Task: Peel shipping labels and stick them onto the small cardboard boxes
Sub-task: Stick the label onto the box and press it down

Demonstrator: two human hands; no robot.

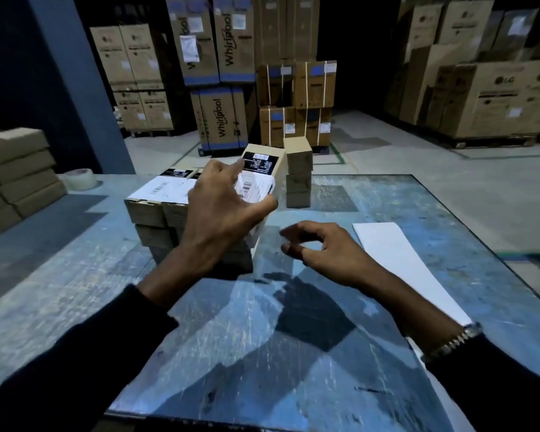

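From the head camera, you are at a worn blue table [293, 353] with a stack [166, 219] of small cardboard boxes as your landmark at its middle. Your left hand [222, 210] lies over the stack's right side, fingers spread and reaching over a tilted box [264, 169] that carries a white shipping label [256, 187] under a black printed panel; motion blur hides whether your fingers actually grip that box, so I cannot tell. A second label [161, 187] lies flat on the stack's top, left of your hand. Your right hand [318, 247] hovers right of the stack and nearer you, above the table, its fingers loosely curled with thumb and forefinger apart and nothing between them. Further right of the stack a white label sheet [396, 260] lies flat on the table. Behind and right of the stack stands a narrow column of plain boxes [298, 173]. Far left of the stack sits a tape roll [80, 179], with more brown boxes [16, 176] piled beyond it. Large cartons [219, 73] line the floor behind the stack.
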